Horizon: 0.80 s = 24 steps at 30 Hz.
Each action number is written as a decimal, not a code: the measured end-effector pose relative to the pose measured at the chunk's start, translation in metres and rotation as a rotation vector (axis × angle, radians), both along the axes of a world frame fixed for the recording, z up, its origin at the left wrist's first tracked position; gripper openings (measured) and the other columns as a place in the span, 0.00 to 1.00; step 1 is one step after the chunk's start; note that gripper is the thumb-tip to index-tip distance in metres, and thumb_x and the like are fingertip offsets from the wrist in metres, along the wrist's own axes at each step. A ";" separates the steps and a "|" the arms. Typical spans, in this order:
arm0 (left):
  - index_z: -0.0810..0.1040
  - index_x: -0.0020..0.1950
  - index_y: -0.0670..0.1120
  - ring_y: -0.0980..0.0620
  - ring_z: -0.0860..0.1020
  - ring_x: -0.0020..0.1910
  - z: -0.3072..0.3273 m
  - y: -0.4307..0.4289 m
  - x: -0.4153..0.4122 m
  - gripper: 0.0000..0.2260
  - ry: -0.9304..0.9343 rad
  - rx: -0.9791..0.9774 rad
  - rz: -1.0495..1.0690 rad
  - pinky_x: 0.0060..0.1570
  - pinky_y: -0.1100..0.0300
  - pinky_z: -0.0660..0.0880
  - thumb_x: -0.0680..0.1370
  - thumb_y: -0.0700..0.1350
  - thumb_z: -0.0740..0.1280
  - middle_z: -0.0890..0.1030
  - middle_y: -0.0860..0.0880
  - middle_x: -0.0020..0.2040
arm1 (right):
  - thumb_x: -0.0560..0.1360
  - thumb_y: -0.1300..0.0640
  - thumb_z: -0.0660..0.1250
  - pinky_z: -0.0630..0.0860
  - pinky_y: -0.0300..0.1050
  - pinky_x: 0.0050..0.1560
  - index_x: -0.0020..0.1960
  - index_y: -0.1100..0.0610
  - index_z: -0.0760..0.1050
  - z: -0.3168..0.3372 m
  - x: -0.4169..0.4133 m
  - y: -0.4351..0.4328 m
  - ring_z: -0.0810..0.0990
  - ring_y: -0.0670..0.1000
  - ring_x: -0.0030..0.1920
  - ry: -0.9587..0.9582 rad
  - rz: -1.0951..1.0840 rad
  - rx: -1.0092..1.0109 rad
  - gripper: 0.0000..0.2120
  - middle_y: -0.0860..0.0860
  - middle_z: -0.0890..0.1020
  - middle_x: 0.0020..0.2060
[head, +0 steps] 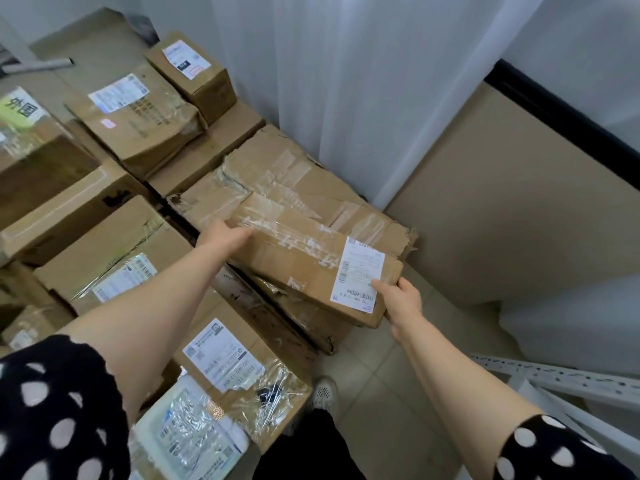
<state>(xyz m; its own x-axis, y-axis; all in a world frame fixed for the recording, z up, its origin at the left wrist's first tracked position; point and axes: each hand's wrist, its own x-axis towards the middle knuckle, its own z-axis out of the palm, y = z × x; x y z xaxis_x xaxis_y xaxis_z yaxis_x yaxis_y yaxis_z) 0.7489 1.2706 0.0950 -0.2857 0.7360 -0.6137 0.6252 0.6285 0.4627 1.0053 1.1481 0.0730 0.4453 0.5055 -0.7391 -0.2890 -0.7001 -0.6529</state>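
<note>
A long flat cardboard parcel [304,261] with clear tape and a white shipping label [358,275] lies across a larger crumpled box [277,174]. My left hand [221,235] grips its far left end, fingers curled over the edge. My right hand [401,299] holds the near right end, with the thumb on the label and the fingers under the box.
Several taped cardboard boxes [138,109] with labels are stacked to the left and in front, and a padded white mailer [187,434] lies near my left arm. A white curtain [346,81] and beige wall [502,202] stand behind. A white metal shelf rail [554,375] is at right. Tiled floor [381,393] lies below.
</note>
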 end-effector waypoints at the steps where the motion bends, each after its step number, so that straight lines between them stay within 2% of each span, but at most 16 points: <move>1: 0.68 0.70 0.43 0.40 0.72 0.62 0.000 0.000 -0.003 0.28 0.008 0.007 0.002 0.61 0.50 0.72 0.74 0.54 0.69 0.73 0.42 0.65 | 0.75 0.65 0.67 0.77 0.42 0.40 0.57 0.53 0.73 0.000 -0.002 0.000 0.81 0.52 0.49 -0.021 0.023 0.004 0.14 0.51 0.81 0.53; 4: 0.67 0.71 0.44 0.41 0.71 0.64 0.001 0.001 -0.008 0.29 0.025 0.023 -0.025 0.63 0.50 0.71 0.74 0.53 0.69 0.71 0.42 0.67 | 0.74 0.65 0.68 0.76 0.40 0.37 0.63 0.53 0.69 0.001 -0.008 -0.001 0.81 0.50 0.48 -0.070 0.076 0.022 0.21 0.49 0.80 0.54; 7: 0.67 0.71 0.44 0.43 0.73 0.63 0.002 -0.001 -0.012 0.26 -0.017 0.035 -0.054 0.59 0.53 0.70 0.75 0.50 0.68 0.73 0.44 0.65 | 0.73 0.64 0.69 0.78 0.42 0.40 0.70 0.55 0.65 -0.002 -0.011 0.000 0.81 0.52 0.52 -0.073 0.083 0.010 0.28 0.51 0.79 0.58; 9: 0.70 0.68 0.44 0.43 0.74 0.60 0.004 -0.004 -0.017 0.22 -0.016 0.036 -0.061 0.55 0.55 0.70 0.76 0.47 0.67 0.75 0.44 0.64 | 0.73 0.63 0.70 0.79 0.45 0.46 0.68 0.59 0.67 -0.005 -0.012 0.000 0.81 0.53 0.53 -0.068 0.069 -0.032 0.25 0.53 0.80 0.58; 11: 0.73 0.61 0.44 0.44 0.75 0.53 0.005 -0.006 -0.023 0.15 -0.014 0.041 -0.039 0.51 0.55 0.72 0.75 0.44 0.68 0.77 0.43 0.60 | 0.73 0.62 0.70 0.78 0.47 0.48 0.63 0.61 0.72 -0.005 -0.014 0.000 0.81 0.54 0.51 -0.061 0.078 -0.059 0.19 0.55 0.81 0.56; 12: 0.73 0.60 0.43 0.44 0.75 0.52 0.007 -0.007 -0.026 0.16 -0.012 0.045 -0.027 0.48 0.55 0.72 0.74 0.44 0.68 0.77 0.42 0.58 | 0.73 0.63 0.70 0.78 0.46 0.47 0.61 0.61 0.74 -0.003 -0.015 0.001 0.81 0.54 0.50 -0.061 0.089 -0.052 0.17 0.55 0.82 0.55; 15: 0.66 0.73 0.41 0.44 0.74 0.59 0.016 -0.009 -0.039 0.27 -0.032 0.044 0.032 0.49 0.58 0.69 0.75 0.42 0.69 0.74 0.42 0.63 | 0.73 0.63 0.70 0.76 0.40 0.40 0.57 0.59 0.76 0.005 -0.024 0.007 0.81 0.49 0.44 -0.072 0.112 -0.001 0.13 0.52 0.82 0.49; 18: 0.68 0.71 0.40 0.47 0.73 0.52 0.024 -0.012 -0.058 0.25 -0.093 0.071 0.105 0.47 0.58 0.69 0.75 0.39 0.69 0.74 0.45 0.56 | 0.73 0.64 0.70 0.77 0.41 0.40 0.52 0.57 0.76 0.012 -0.040 0.020 0.81 0.49 0.42 -0.068 0.125 0.040 0.10 0.53 0.83 0.51; 20: 0.67 0.71 0.41 0.48 0.73 0.50 0.028 -0.015 -0.073 0.26 -0.087 0.095 0.144 0.48 0.57 0.70 0.74 0.40 0.69 0.74 0.45 0.55 | 0.74 0.65 0.69 0.77 0.43 0.40 0.57 0.57 0.76 0.017 -0.053 0.031 0.82 0.51 0.45 -0.019 0.132 0.068 0.13 0.53 0.83 0.53; 22: 0.67 0.71 0.42 0.45 0.74 0.55 0.033 -0.018 -0.088 0.27 -0.095 0.129 0.216 0.53 0.55 0.71 0.74 0.39 0.70 0.75 0.43 0.61 | 0.75 0.65 0.68 0.73 0.43 0.40 0.63 0.55 0.73 0.022 -0.067 0.044 0.81 0.51 0.48 0.037 0.144 0.083 0.18 0.50 0.82 0.56; 24: 0.67 0.71 0.42 0.43 0.73 0.61 0.034 -0.020 -0.103 0.27 -0.105 0.165 0.305 0.58 0.54 0.70 0.73 0.39 0.70 0.74 0.42 0.64 | 0.76 0.65 0.66 0.70 0.47 0.47 0.68 0.52 0.70 0.024 -0.081 0.060 0.80 0.52 0.52 0.094 0.174 0.089 0.23 0.48 0.80 0.58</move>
<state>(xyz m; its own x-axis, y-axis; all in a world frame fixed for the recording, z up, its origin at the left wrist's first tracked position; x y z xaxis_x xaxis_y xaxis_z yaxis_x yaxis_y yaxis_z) 0.6459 1.2509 0.1288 -0.4493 0.7180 -0.5315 0.3642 0.6905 0.6250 0.9241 1.2085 0.0973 0.2767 0.6341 -0.7221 -0.2315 -0.6853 -0.6905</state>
